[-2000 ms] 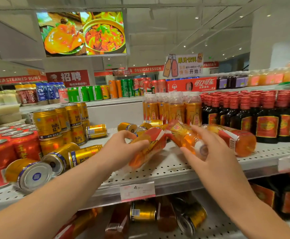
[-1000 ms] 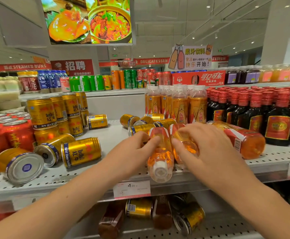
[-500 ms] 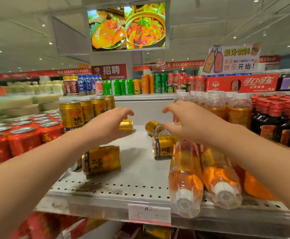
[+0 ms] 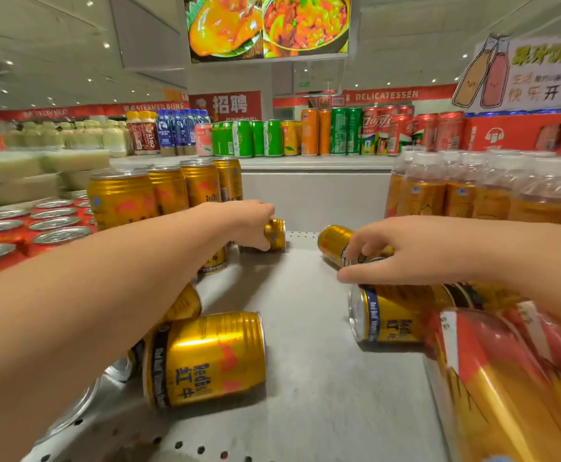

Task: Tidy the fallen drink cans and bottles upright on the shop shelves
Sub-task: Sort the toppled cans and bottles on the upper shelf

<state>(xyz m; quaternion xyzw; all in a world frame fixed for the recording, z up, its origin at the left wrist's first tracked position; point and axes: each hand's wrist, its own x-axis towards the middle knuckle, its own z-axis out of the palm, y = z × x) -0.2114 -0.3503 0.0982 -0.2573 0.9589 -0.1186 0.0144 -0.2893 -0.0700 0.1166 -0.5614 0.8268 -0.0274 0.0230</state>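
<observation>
Head camera looks along a grey perforated metal shelf [image 4: 309,361]. At far left, upright red cans [image 4: 2,235] and ribbed gold cans [image 4: 122,198] stand packed together. The left hand [image 4: 249,225] curls over a small gold can [image 4: 276,234] lying sideways at the back. Beside that forearm, a loose gold can [image 4: 205,358], smooth and round, lies near the front; a nudge could roll it off. The right hand [image 4: 405,251] grips a second fallen can [image 4: 334,240] by its rim. Far right, slick film-wrapped orange bottles [image 4: 505,378] lie sideways and may slide.
</observation>
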